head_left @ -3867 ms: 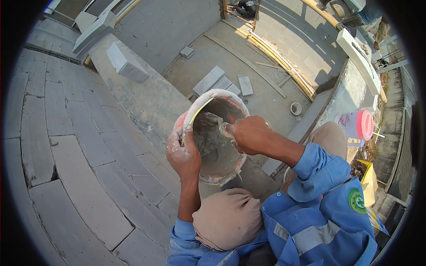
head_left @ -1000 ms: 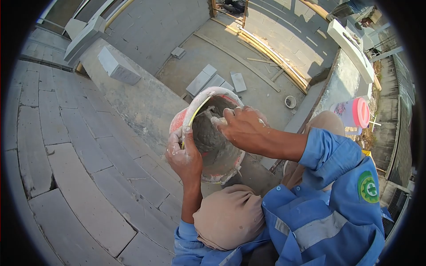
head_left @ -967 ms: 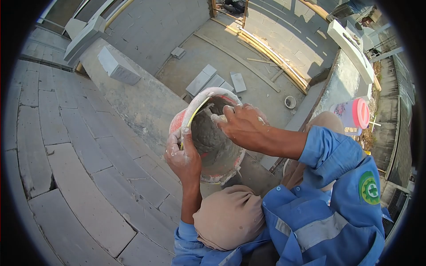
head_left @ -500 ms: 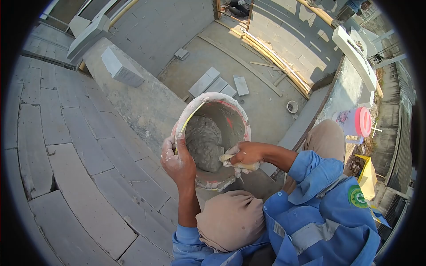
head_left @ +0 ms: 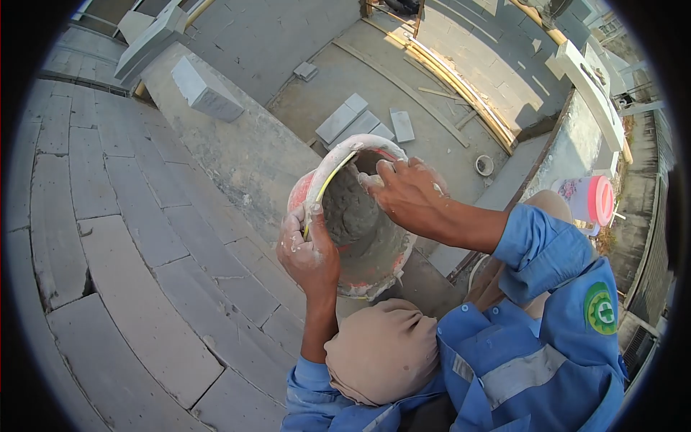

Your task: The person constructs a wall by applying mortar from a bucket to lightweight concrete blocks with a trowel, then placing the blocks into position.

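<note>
A bucket (head_left: pixel 296 193) with a mortar-crusted, pinkish rim and a yellow-green handle along its left side holds wet grey mortar (head_left: pixel 353 212). It leans between my knees. My left hand (head_left: pixel 311 248), smeared with mortar, is closed on the near-left rim, thumb on top by the handle. Over the far-right part of the opening, my right hand (head_left: pixel 409 196) is closed, knuckles up, around the trowel, whose pale handle shows only in the earlier view. My hand hides the trowel now, and its blade cannot be seen.
A wall of grey blocks (head_left: pixel 147 281) curves along the left. A loose block (head_left: pixel 205 90) lies on the concrete ledge (head_left: pixel 252 147). Below are stacked blocks (head_left: pixel 353 119), poles (head_left: pixel 461 90) and a small pail (head_left: pixel 484 165). A pink-lidded jug (head_left: pixel 590 200) stands at right.
My right hand has moved up and away from the bucket's near-right side to its far-right side and turned knuckles up. The bucket has tilted; my left hand stays on its rim.
</note>
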The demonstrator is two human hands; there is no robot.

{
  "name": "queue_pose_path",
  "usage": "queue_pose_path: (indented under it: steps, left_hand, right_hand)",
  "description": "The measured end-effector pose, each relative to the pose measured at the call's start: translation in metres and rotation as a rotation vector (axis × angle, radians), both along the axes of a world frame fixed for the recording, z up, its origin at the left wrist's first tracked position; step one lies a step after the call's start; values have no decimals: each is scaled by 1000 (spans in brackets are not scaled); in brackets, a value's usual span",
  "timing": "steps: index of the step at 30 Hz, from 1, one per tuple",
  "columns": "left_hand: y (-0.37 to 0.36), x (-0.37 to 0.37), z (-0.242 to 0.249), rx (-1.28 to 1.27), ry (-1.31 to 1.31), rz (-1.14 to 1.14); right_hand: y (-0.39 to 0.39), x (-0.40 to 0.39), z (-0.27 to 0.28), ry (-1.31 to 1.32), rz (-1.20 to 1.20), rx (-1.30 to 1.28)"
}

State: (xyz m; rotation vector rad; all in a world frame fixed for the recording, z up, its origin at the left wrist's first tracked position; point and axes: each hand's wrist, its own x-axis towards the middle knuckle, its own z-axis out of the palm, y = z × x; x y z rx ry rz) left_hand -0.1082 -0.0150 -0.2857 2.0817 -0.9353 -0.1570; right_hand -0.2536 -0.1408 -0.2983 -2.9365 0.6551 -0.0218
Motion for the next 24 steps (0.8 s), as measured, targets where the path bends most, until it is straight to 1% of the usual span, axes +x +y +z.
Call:
queue_pose_path:
  steps: [1,2,4,5,7,8,10,11,13,14,16,17,19,20,22,23,24]
  left_hand:
    - [-4,-3,2,-18,11,-16]
    - [-7,-6,4,-37,24,-31]
    - [-6,-7,6,-13,28,-41]
    - [-4,-6,7,13,25,-45]
    - [0,-8,5,19,26,-35]
    - [2,-10,4,22,30,-33]
    - [2,-12,3,5,43,-36]
    - [1,-11,3,-9,46,-37]
    - [2,-11,1,11,47,-28]
    - [2,-11,0,37,51,-33]
    - [1,-12,-1,30,21,-55]
    - [1,-12,-1,26,-11,-65]
    - [0,-12,-1,8,-18,-63]
    - [0,-11,-1,-3,-30,-58]
    - [1,-10,-3,-8,-29,-59]
    - [3,-8,-3,-15,-23,-58]
    - [3,-7,-2,-11,-26,-53]
  right_hand:
    - [-2,-1,-3,-87,37,-124]
    - [3,-2,-5,-79,34,-126]
    - [15,-2,-7,201,-51,-75]
    - [11,-3,-10,202,-45,-75]
    - [1,-12,-21,357,7,332]
    - [1,-20,-28,365,10,332]
    - [-1,-37,-44,383,-139,592]
    - [1,-46,-53,386,-136,586]
    - [19,-60,-68,57,-137,914]
    - [27,-58,-57,53,-143,912]
    - [41,-53,-27,180,-572,1541]
    - [49,-53,-29,177,-581,1534]
    - [58,-45,-25,44,-634,1798]
    - [57,-45,-22,39,-631,1797]
    - [55,-44,-13,20,-489,1701]
    - [55,-44,-18,21,-482,1706]
    - [54,-44,-21,-163,-263,1252]
